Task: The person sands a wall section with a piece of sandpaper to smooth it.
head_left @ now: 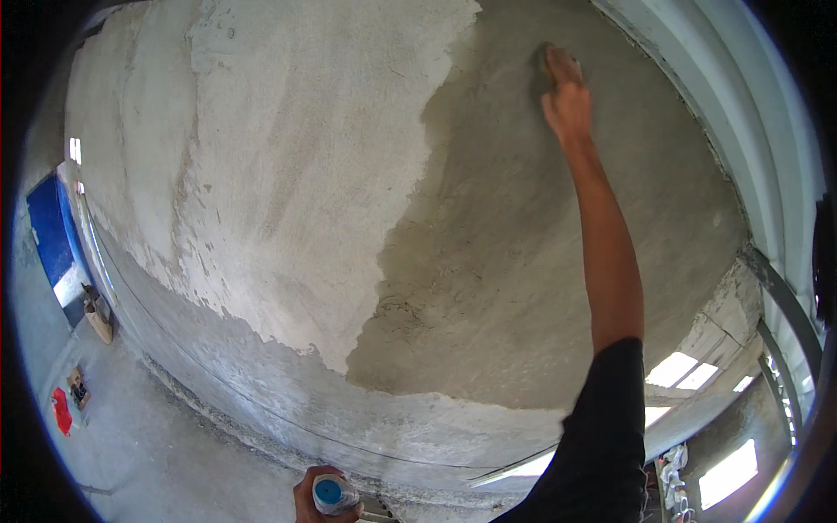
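high on the wall, near the top of the darker grey-brown patch point(488, 261), the person's right hand point(568, 105) is set against the surface with its fingers pointing upward. whether those fingers close around a small tool or press down bare cannot be told, since they blur into a tan shape at this distance. low at the bottom edge, the left hand point(307, 499) is wrapped around a whitish round container point(347, 498) with a blue disc point(329, 492) at its top, fingers curled about its side, well apart from the wall patch.

from the right hand the bare forearm point(610, 253) runs down to a black sleeve point(606, 418), crossing in front of the patch. the patch covers the right part of the wall and meets the paler plaster point(288, 192) on the left along a ragged, slanting edge. below both lies a smoother grey band point(392, 427), with a thin dark cable point(253, 392) along it.

farther out, a pale curved beam point(741, 113) bounds the patch at upper right, and a bright opening point(730, 475) shows at lower right. on the far left are a blue panel point(50, 228), a tan bag-like thing point(98, 322) and a red item point(61, 411) on the grey floor point(174, 471).
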A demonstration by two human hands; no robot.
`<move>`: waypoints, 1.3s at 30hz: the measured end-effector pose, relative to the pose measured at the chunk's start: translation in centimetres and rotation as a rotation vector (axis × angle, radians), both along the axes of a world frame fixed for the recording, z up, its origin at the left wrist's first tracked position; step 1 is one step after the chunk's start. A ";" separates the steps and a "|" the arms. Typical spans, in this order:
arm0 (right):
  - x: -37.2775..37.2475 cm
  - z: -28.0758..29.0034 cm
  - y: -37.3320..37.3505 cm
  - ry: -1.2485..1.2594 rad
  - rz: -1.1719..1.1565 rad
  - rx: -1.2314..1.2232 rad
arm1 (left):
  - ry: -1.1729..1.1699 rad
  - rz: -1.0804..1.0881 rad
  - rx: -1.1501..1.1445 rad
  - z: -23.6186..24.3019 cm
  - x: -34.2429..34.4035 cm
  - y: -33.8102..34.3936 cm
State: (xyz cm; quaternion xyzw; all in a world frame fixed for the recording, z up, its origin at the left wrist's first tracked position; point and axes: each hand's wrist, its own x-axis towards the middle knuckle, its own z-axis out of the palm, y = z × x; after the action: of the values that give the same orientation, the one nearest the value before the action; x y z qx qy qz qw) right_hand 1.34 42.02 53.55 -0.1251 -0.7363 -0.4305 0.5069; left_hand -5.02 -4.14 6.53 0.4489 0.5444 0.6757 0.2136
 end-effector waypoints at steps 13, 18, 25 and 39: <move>-0.3 2.7 0.3 0.148 0.190 -0.169 | 0.062 0.079 -0.049 -0.8 -0.2 -1.2; -5.0 -1.3 2.7 -0.045 0.104 -0.071 | 0.020 0.083 -0.121 -1.2 -0.5 -0.8; -4.6 -0.8 -0.8 -0.260 0.077 0.017 | 0.066 0.083 -0.098 -1.0 -0.8 -0.9; -5.1 -4.1 -1.2 -0.349 0.152 -0.112 | 0.038 0.108 -0.122 -0.7 -0.6 -1.5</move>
State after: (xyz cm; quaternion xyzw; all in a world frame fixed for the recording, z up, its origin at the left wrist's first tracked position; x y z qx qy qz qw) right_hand -3.78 40.77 49.46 -0.0206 -0.8431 -0.3643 0.3951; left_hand -5.62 -5.61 5.78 0.4179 0.6118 0.6432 0.1932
